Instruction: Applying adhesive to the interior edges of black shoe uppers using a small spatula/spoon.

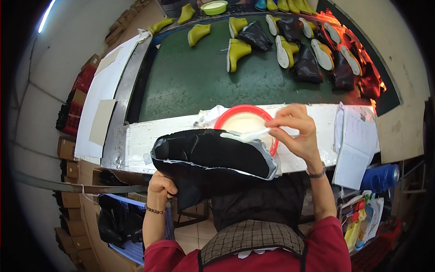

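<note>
A black boot point(210, 152) lies sole side up across the front of the bench, its bottom edge ringed with a wet-looking white coating. My left hand point(162, 185) is closed around the boot from below at its left end; some of those fingers are hidden. Over the boot's right part, my right hand point(295, 129) pinches a slim white brush point(257, 134), slightly blurred, whose tip touches the coated edge. Just behind the boot stands a red bowl point(240, 109) of creamy white liquid, partly covered by the boot and brush.
A green conveyor belt point(181, 81) beyond the bench carries yellow-green boot lasts point(238, 54) and dark boots point(307, 65). Papers point(355, 140) and a blue bottle point(378, 177) are at the right. A blue basket point(131, 249) with black boots stands lower left.
</note>
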Demonstrator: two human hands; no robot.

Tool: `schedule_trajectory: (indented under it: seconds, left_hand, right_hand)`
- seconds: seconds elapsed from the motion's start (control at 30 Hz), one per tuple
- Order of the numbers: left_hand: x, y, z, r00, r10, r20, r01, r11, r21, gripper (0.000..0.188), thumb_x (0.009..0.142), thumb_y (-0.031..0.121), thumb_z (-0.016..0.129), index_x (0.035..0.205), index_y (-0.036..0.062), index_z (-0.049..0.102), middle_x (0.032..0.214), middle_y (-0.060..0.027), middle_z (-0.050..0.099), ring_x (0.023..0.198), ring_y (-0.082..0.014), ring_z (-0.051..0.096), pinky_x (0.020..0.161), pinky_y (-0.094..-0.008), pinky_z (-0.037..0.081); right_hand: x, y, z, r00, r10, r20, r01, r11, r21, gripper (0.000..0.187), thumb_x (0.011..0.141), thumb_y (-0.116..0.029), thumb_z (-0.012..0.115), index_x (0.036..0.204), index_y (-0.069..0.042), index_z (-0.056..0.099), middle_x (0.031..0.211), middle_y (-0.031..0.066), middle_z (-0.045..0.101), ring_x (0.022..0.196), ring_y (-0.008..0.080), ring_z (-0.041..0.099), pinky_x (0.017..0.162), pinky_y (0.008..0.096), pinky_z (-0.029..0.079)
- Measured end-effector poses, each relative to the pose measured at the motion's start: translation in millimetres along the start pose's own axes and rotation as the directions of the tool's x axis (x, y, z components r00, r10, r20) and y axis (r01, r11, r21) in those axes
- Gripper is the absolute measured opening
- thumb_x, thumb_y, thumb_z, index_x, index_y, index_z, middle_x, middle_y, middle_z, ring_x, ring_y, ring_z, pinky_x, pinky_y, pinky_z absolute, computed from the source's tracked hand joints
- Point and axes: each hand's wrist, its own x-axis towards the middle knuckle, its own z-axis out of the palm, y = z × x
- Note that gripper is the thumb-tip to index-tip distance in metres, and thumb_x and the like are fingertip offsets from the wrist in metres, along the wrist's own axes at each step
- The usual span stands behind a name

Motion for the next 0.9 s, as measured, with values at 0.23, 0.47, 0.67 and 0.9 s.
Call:
schedule_trajectory:
  seconds: [0.23, 0.47, 0.67, 0.9]
  left_hand:
    - [6, -2, 4, 0.994, -0.102, 0.048, 0.098, 0.991, 0.086, 0.074, 0.045, -0.013, 0.058, 0.118, -0.0178, 0.063, 0.098, -0.0284, 0.073, 0.04, -0.0191, 0.056, 0.032, -0.0257, 0.039]
    - [19, -3, 26, 0.945, -0.309, 0.111, 0.286, 0.941, 0.18, 0.083, 0.053, -0.017, 0.059, 0.136, -0.0121, 0.054, 0.099, -0.0215, 0.072, 0.043, -0.0138, 0.056, 0.036, -0.024, 0.041]
    - [33, 4, 42, 0.86, -0.487, 0.152, 0.436, 0.857, 0.275, 0.091, 0.055, -0.017, 0.062, 0.144, -0.0048, 0.048, 0.099, -0.0177, 0.071, 0.059, -0.0149, 0.066, 0.046, -0.0245, 0.049]
    - [27, 2, 44, 0.856, -0.504, 0.112, 0.465, 0.847, 0.257, 0.083, 0.05, -0.016, 0.063, 0.132, -0.0059, 0.061, 0.109, -0.0164, 0.072, 0.09, -0.0231, 0.072, 0.067, -0.0299, 0.059]
  right_hand:
    - [14, -10, 1, 0.997, -0.008, 0.076, 0.006, 1.0, 0.023, 0.016, 0.078, -0.007, 0.082, 0.094, -0.012, 0.081, 0.083, -0.0005, 0.069, 0.08, 0.0139, 0.06, 0.086, 0.0327, 0.037]
    - [38, -16, 1, 0.981, -0.074, 0.182, 0.069, 0.997, 0.033, 0.013, 0.08, -0.014, 0.083, 0.093, -0.013, 0.082, 0.082, -0.0025, 0.069, 0.077, 0.0105, 0.059, 0.085, 0.032, 0.033]
    - [54, -13, 2, 0.947, -0.139, 0.29, 0.134, 0.99, 0.036, 0.013, 0.081, -0.017, 0.084, 0.093, -0.013, 0.082, 0.081, -0.0026, 0.069, 0.077, 0.0106, 0.059, 0.085, 0.0322, 0.033]
    - [75, -10, 21, 0.916, -0.222, 0.333, 0.195, 0.974, 0.114, 0.012, 0.083, -0.02, 0.085, 0.094, -0.015, 0.082, 0.086, -0.0038, 0.067, 0.082, 0.011, 0.06, 0.086, 0.0319, 0.033]
